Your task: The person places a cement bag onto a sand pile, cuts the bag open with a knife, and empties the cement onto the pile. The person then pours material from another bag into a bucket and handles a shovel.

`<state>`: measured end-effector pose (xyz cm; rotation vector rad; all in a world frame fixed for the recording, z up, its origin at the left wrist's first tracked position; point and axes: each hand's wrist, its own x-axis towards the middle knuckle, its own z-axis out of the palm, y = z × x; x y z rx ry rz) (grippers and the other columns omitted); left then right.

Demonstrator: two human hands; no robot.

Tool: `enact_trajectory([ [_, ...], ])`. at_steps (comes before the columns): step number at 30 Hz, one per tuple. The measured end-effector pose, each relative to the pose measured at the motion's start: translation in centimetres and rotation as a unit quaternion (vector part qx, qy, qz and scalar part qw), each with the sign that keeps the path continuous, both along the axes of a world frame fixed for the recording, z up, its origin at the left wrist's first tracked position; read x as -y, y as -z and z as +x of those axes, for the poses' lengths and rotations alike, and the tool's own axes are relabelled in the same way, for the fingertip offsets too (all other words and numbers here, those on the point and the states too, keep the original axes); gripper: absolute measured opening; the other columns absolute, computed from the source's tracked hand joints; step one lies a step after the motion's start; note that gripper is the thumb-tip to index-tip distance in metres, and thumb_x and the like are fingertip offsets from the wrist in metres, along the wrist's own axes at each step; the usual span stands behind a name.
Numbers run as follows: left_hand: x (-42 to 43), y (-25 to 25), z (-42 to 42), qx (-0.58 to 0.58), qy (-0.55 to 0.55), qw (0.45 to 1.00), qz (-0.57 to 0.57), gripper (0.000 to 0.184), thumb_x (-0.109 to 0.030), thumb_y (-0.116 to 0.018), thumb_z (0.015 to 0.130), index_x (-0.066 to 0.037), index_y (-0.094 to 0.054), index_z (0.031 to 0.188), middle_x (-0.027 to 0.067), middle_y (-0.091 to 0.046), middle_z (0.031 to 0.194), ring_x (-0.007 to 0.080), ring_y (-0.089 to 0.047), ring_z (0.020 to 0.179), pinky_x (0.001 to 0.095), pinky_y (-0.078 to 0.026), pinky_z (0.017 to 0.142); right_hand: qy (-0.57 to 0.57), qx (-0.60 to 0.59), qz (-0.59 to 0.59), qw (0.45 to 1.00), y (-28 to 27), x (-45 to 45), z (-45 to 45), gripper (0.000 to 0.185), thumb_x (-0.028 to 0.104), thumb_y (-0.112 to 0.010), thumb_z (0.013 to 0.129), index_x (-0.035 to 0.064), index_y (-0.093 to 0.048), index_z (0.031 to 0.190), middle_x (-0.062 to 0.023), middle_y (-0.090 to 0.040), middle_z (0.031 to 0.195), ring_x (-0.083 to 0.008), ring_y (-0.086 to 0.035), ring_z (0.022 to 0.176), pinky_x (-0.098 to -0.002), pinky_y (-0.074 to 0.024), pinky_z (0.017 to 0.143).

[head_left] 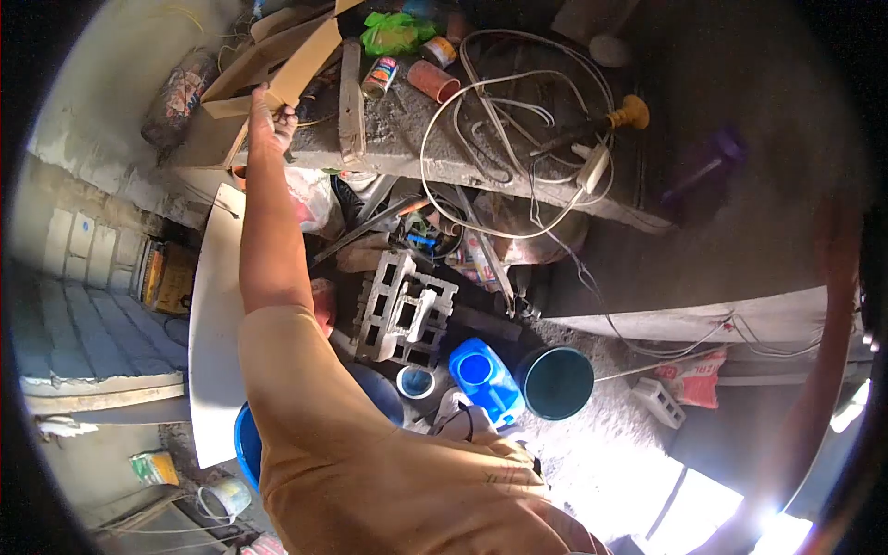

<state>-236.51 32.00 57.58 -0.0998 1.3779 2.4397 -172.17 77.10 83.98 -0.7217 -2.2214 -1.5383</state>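
Head view: left fingers [289, 118] hold box [310, 61] (cardboard).

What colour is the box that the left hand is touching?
Light tan brown: the box shows best in the head view.

Matt brown cardboard formed the box [310, 63] held by the left hand [270, 128], while right of the grip stood a rough wooden plank [351, 106], a glossy printed metal can [379, 77] and a crinkled green plastic bag [391, 33], with a smooth blue plastic jug [498, 387] well below
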Motion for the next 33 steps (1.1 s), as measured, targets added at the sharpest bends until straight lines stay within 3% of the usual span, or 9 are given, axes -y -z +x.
enact_trajectory([
  [5,2.3,0.0,-1.9,-0.001,0.059,0.998,0.006,0.044,-0.054,-0.065,0.081,-0.011,-0.06,0.089,0.0029,-0.058,0.067,0.0127,-0.052,0.051,0.0244,-0.041,0.043,-0.027,0.021,-0.018,0.999,1.2,-12.5,7.7,0.033,0.032,-0.056,0.094,0.0128,-0.062,0.12,-0.0093,-0.065,0.117,-0.0257,-0.064,0.1,-0.0355,-0.0523,0.086],
  [12,3.9,1.2,-2.2,0.008,0.032,0.999,-0.042,0.045,-0.055,-0.063,0.082,-0.011,-0.061,0.089,0.0037,-0.06,0.068,0.0119,-0.052,0.051,0.0245,-0.041,0.045,-0.019,0.055,-0.023,0.998,0.4,-9.0,6.2,0.034,0.033,-0.056,0.096,0.0148,-0.061,0.124,-0.0082,-0.065,0.119,-0.0241,-0.066,0.096,-0.0324,-0.0531,0.084],
  [14,4.0,2.2,-2.2,0.009,0.021,0.999,-0.043,0.044,-0.055,-0.062,0.083,-0.011,-0.061,0.088,0.0034,-0.059,0.067,0.0118,-0.052,0.051,0.0243,-0.041,0.045,0.005,-0.036,-0.055,0.998,0.6,-8.0,5.3,0.034,0.032,-0.055,0.096,0.014,-0.061,0.124,-0.0082,-0.065,0.118,-0.0235,-0.066,0.095,-0.0321,-0.0531,0.083],
  [21,3.6,3.5,-2.9,-0.004,0.006,1.0,-0.02,0.047,-0.059,-0.062,0.084,-0.012,-0.061,0.086,0.0014,-0.057,0.064,0.0104,-0.051,0.049,0.0233,-0.04,0.043,-0.034,-0.008,-0.022,0.999,-0.1,-7.7,4.8,0.035,0.037,-0.053,0.097,0.013,-0.064,0.12,-0.0092,-0.066,0.115,-0.0237,-0.066,0.094,-0.036,-0.0521,0.084],
  [23,3.2,3.7,-3.3,0.007,0.021,1.0,-0.008,0.047,-0.059,-0.063,0.084,-0.012,-0.061,0.085,0.0013,-0.057,0.064,0.0103,-0.051,0.049,0.0231,-0.039,0.044,-0.056,0.085,0.103,0.989,-0.6,-6.0,3.6,0.031,0.037,-0.057,0.09,0.0133,-0.066,0.107,-0.0097,-0.067,0.106,-0.0277,-0.065,0.09,-0.0424,-0.0489,0.084],
  [26,1.8,3.7,-2.6,0.014,-0.015,1.0,-0.019,0.047,-0.059,-0.063,0.084,-0.013,-0.061,0.086,0.0012,-0.057,0.064,0.0104,-0.051,0.049,0.0229,-0.039,0.044,-0.083,0.222,0.283,0.929,-1.1,-4.0,2.4,0.026,0.038,-0.064,0.081,0.0136,-0.07,0.088,-0.0104,-0.069,0.092,-0.0336,-0.062,0.084,-0.0522,-0.044,0.083],
  [29,0.8,3.2,-2.2,0.008,-0.029,1.0,-0.006,0.046,-0.057,-0.062,0.085,-0.012,-0.059,0.088,0.0013,-0.055,0.065,0.0102,-0.049,0.05,0.0233,-0.038,0.044,-0.005,0.096,0.092,0.991,-0.9,-3.4,2.5,0.028,0.038,-0.061,0.086,0.0132,-0.068,0.097,-0.01,-0.068,0.099,-0.0307,-0.064,0.087,-0.0473,-0.0468,0.083],
  [33,0.6,2.6,-2.6,-0.005,-0.013,1.0,0.017,0.044,-0.055,-0.058,0.087,-0.012,-0.058,0.089,0.002,-0.054,0.066,0.01,-0.046,0.051,0.0237,-0.038,0.045,0.053,0.037,0.038,0.997,-0.7,-3.1,2.6,0.032,0.037,-0.057,0.092,0.0126,-0.067,0.11,-0.0095,-0.067,0.109,-0.027,-0.066,0.091,-0.0407,-0.0505,0.084],
])
